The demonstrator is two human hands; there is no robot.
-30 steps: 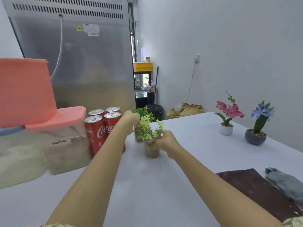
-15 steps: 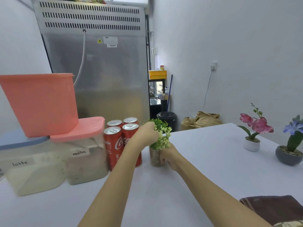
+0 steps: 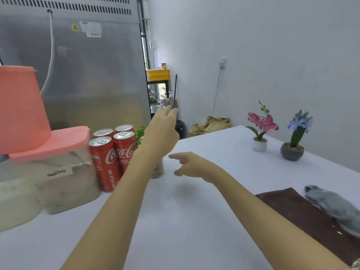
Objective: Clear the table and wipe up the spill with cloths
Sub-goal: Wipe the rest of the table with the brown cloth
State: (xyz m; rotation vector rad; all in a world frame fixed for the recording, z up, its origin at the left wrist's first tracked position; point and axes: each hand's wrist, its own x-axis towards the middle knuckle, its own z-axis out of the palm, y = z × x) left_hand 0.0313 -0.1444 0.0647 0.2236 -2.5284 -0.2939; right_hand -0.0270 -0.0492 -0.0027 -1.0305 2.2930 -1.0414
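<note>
My left hand (image 3: 162, 129) is raised above the white table (image 3: 194, 221), fingers straight, holding nothing. My left forearm mostly hides the small green plants in glass jars (image 3: 159, 170) standing beside the Coca-Cola cans (image 3: 113, 158). A few leaves (image 3: 140, 133) show behind the wrist. My right hand (image 3: 191, 165) hovers just right of the jars with fingers loosely extended and empty. A brown cloth (image 3: 303, 211) lies flat at the right with a grey cloth (image 3: 335, 205) crumpled on it.
Clear containers with pink lids (image 3: 58, 172), one labelled mocha, stand at the left with a pink tub (image 3: 19, 108) on top. A pink orchid pot (image 3: 260, 144) and a purple flower pot (image 3: 292, 152) stand at the far right edge. A steel fridge (image 3: 87, 75) is behind.
Both hands have let go of the green plant jars. My left hand has lifted up and away; my right hand has drawn back to the right. The jars stand by the cans.
</note>
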